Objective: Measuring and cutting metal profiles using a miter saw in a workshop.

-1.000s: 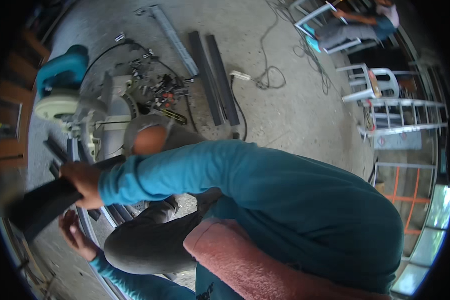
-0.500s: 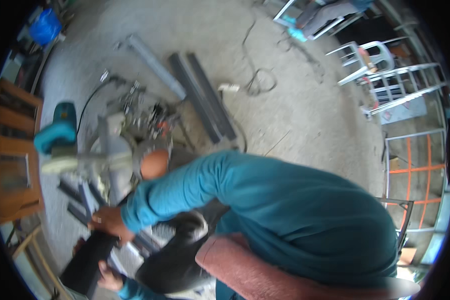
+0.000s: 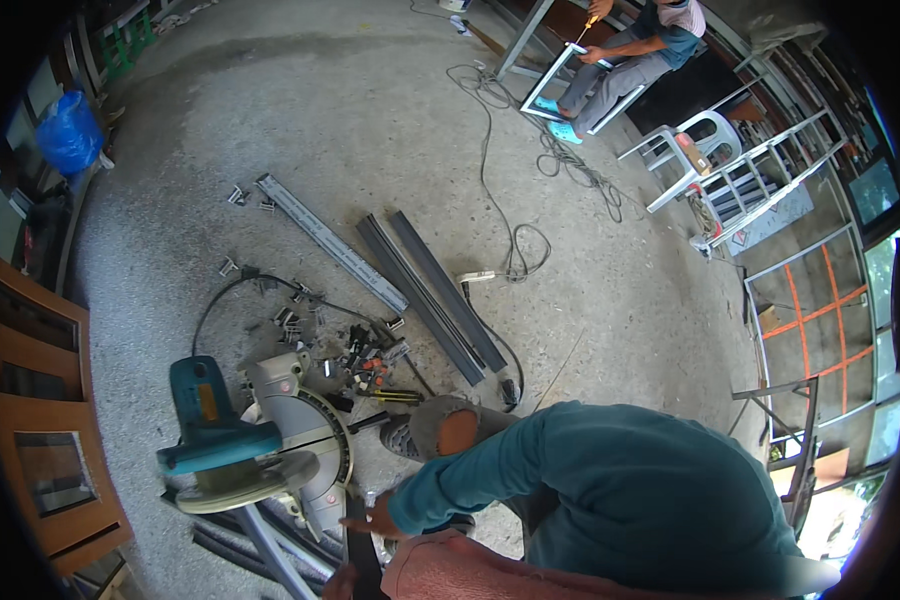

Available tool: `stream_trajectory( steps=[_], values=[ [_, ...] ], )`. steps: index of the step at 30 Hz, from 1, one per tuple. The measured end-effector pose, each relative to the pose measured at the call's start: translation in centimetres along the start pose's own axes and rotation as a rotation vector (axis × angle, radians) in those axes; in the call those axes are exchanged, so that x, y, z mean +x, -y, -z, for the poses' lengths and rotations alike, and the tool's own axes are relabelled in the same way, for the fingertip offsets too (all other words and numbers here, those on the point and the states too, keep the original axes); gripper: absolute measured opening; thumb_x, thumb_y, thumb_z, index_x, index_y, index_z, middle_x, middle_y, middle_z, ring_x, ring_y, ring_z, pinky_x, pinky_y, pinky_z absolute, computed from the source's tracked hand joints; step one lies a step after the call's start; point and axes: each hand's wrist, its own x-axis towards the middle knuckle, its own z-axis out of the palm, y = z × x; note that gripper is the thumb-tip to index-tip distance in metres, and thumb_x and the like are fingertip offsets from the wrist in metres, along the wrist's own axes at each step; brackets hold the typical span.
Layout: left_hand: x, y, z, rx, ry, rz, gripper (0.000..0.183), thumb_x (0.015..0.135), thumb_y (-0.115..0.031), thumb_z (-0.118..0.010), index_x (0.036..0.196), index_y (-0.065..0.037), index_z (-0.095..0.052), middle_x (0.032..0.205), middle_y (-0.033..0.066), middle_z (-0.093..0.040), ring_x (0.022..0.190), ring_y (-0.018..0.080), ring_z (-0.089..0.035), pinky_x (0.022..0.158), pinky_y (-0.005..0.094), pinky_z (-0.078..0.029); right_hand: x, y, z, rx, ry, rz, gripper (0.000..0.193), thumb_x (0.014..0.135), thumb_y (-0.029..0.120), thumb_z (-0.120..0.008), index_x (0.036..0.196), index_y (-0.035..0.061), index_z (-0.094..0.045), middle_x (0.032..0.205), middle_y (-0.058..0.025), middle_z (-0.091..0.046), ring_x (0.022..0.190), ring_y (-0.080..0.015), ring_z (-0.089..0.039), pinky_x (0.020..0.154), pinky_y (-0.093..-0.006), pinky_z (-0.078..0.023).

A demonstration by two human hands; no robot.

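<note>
A long dark metal profile [image 3: 363, 552] stands out at the lower edge, its far end by the miter saw's base. My right hand [image 3: 378, 516], reaching in under a teal sleeve, has its fingers across the profile's upper part. Lower down, my left hand [image 3: 340, 583] grips the profile's left side, mostly cut off by the frame edge. The teal miter saw [image 3: 220, 425] rests on the floor just left of my hands, with its round grey table [image 3: 295, 425] beside the blade guard. Long metal strips [image 3: 265, 550] lie under and beside the saw.
Loose metal fittings and tools [image 3: 365, 365] litter the floor past the saw. Long grey profiles [image 3: 425, 295] lie beyond them, near a power cord [image 3: 515, 260]. A wooden panel door [image 3: 50, 420] is at left. Back right, a seated person [image 3: 630, 60] holds a screwdriver at a frame near white chairs [image 3: 695, 150].
My view has shifted, so the saw and floor items sit lower and further right. The dark profile has swung to a steeper angle beside the saw, both hands still at it.
</note>
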Motion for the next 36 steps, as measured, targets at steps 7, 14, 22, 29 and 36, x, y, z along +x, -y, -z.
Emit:
stream_trajectory(
  steps=[7,14,22,29,36],
  values=[
    [9.0,-19.4,-2.1,-0.018,0.208,0.129,0.062,0.078,-0.036,-0.067,0.12,0.002,-0.043,0.112,0.0155,-0.052,0.102,0.0252,-0.054,0.088,0.037,-0.046,-11.5,-1.3,-5.6,0.444,-0.403,-0.181,0.065,0.076,0.031,-0.061,0.128,0.0002,-0.038,0.117,-0.0218,-0.053,0.108,-0.0374,-0.052,0.091,-0.0446,-0.042],
    [22.5,-40.2,-5.5,0.004,0.259,0.16,0.07,0.076,-0.044,-0.067,0.121,0.005,-0.043,0.113,0.0159,-0.052,0.101,0.0274,-0.053,0.089,0.0392,-0.044,-31.8,1.3,2.5,0.614,-0.395,-0.414,0.037,0.08,0.027,-0.058,0.108,0.0029,-0.06,0.101,-0.0147,-0.064,0.09,-0.029,-0.06,0.073,-0.0403,-0.048],
    [39.0,-49.0,-16.5,-0.076,0.308,-0.233,0.064,0.079,-0.035,-0.063,0.121,0.007,-0.04,0.114,0.0202,-0.048,0.102,0.029,-0.051,0.09,0.0416,-0.043,-46.8,-12.9,-5.4,0.421,-0.661,-0.715,0.028,0.088,0.022,-0.052,0.109,0.0057,-0.058,0.097,-0.013,-0.064,0.075,-0.0237,-0.063,0.064,-0.0386,-0.051],
    [51.3,-43.2,-29.8,-0.016,0.533,-0.379,0.051,0.063,0.001,-0.069,0.111,0.004,-0.052,0.109,0.0145,-0.055,0.098,0.0263,-0.058,0.083,0.0355,-0.049,-54.7,-8.6,-8.9,2.031,-1.38,-1.176,0.017,0.088,0.015,-0.056,0.1,0.0028,-0.061,0.077,-0.0138,-0.065,0.059,-0.0266,-0.064,0.046,-0.0384,-0.053],
    [63.6,-29.6,-40.5,-0.082,0.621,-0.053,0.058,0.062,0.002,-0.073,0.116,0.002,-0.052,0.109,0.0123,-0.06,0.101,0.0211,-0.057,0.084,0.034,-0.049,-58.7,-19.8,0.6,1.998,-1.268,-1.032,0.029,0.081,0.02,-0.062,0.102,-0.0001,-0.058,0.098,-0.0148,-0.063,0.075,-0.0296,-0.064,0.062,-0.0432,-0.054]
  ],
)
